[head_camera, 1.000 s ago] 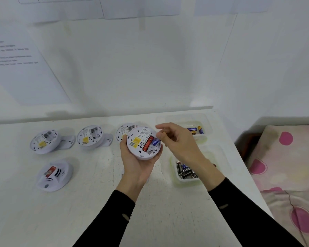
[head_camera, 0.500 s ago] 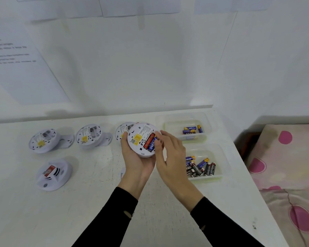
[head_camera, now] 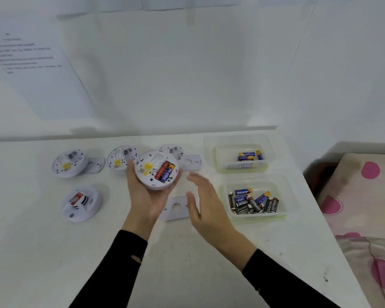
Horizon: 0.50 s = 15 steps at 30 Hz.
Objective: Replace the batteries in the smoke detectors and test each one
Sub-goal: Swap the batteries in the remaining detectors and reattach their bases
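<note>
Cradling the smoke detector (head_camera: 156,170) back-up, the left hand (head_camera: 146,192) grips it. The right hand (head_camera: 203,202), open and empty, hovers just beside the mounting plate (head_camera: 176,207) below it.

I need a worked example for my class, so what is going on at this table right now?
A person is refitting smoke detectors with batteries. The left hand holds one detector back-up, with batteries showing in its compartment. The right hand is open and empty beside it. Four more detectors sit on the table, and two clear tubs on the right hold loose batteries.
</note>
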### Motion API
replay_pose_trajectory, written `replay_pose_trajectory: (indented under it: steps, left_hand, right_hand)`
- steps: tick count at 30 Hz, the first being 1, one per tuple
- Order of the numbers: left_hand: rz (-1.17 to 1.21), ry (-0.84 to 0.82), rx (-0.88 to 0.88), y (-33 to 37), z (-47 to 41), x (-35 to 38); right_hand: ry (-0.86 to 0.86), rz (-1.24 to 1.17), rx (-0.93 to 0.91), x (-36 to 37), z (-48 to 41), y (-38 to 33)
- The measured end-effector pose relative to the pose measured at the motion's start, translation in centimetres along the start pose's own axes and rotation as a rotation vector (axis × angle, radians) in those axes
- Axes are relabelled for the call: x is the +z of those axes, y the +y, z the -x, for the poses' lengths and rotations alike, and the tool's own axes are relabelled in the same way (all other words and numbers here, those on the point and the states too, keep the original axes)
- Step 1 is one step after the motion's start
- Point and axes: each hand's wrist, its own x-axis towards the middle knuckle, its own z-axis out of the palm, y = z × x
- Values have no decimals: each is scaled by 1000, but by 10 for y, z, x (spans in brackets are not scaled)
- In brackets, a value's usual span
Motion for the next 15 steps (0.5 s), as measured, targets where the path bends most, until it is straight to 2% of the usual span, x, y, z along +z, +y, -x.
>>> replay_pose_trajectory:
  steps: [3,5,8,11,13,15]
  left_hand:
    - [66,12,45,25,4,-22]
    - [89,31,39,36,10,-36]
    - [76,66,32,44,23,-52]
    - [63,82,28,44,33,-60]
    - [65,81,26,42,37,-62]
    - [65,79,20,38,40,-62]
  right_hand:
    - [-367,50,41,19,8,21]
    - [-440,121,31,25,7,33]
    - [-349,124,1,29,1,39]
    - [-332,97,12,32,-3,37]
    - [-274,13,69,33,-3,31]
    - [-133,-135,106,31,-4,17]
